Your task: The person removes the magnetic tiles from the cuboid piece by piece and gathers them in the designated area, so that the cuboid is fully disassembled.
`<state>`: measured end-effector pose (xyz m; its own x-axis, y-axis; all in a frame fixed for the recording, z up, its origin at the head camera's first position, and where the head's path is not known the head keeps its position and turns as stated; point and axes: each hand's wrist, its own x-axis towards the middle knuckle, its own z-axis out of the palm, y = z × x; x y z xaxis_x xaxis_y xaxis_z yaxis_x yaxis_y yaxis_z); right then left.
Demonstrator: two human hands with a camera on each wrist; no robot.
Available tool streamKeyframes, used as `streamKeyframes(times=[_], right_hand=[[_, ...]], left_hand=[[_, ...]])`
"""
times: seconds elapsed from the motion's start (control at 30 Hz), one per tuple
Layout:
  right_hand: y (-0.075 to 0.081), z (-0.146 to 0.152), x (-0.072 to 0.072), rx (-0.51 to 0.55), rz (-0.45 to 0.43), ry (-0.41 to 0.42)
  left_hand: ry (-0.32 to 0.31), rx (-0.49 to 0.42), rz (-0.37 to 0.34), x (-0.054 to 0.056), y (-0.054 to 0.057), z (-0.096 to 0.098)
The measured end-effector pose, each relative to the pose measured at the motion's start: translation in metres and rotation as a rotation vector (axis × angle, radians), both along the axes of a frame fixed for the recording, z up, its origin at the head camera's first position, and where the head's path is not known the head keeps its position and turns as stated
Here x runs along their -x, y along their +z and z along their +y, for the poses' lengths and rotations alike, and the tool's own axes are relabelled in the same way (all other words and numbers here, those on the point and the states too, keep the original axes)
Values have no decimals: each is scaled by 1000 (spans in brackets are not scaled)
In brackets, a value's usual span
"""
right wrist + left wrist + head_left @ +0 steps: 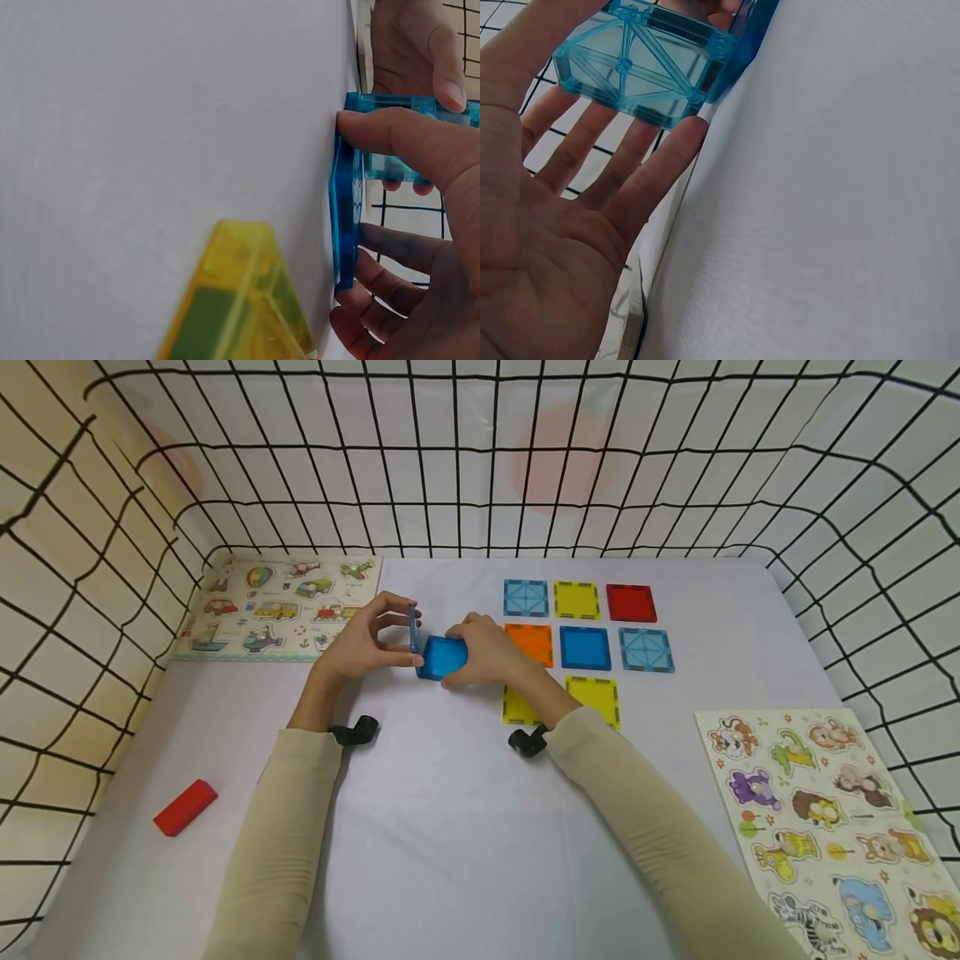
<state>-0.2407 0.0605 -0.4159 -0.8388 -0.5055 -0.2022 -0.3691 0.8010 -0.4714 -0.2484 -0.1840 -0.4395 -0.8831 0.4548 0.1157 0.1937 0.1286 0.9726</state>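
Observation:
My left hand [363, 639] pinches a light blue magnetic tile [624, 66] with crossed ribs, thumb at its lower edge and fingers behind it. This tile stands upright along the left edge of a dark blue magnetic tile [445, 658], which lies flat on the white table. Gripping the dark blue tile from the right is my right hand [491, 652], its thumb on the near edge and its fingers at the far side. In the right wrist view the two tiles meet at a corner, with the thumb of my right hand close to the joint.
Right of my hands lie rows of magnetic tiles, among them orange [531, 643], blue [585, 648], red [631, 603] and yellow [592, 697] ones. A vehicle puzzle board [288, 647], an animal puzzle board [802, 777] and a red block [185, 807] lie around. Black wire mesh [491, 447] encloses the table.

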Motion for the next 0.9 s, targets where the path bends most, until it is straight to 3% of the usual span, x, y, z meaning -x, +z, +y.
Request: streamKeyframes(times=[0.2, 0.5, 0.9], right_hand=[[1, 0, -4, 15, 19, -40], [12, 10, -12, 51, 110, -36], [26, 61, -19, 133, 79, -14]], left_hand=[[-4, 30, 7, 1, 0, 2], [-19, 76, -1, 2, -1, 0], [-22, 94, -18, 2, -1, 1]])
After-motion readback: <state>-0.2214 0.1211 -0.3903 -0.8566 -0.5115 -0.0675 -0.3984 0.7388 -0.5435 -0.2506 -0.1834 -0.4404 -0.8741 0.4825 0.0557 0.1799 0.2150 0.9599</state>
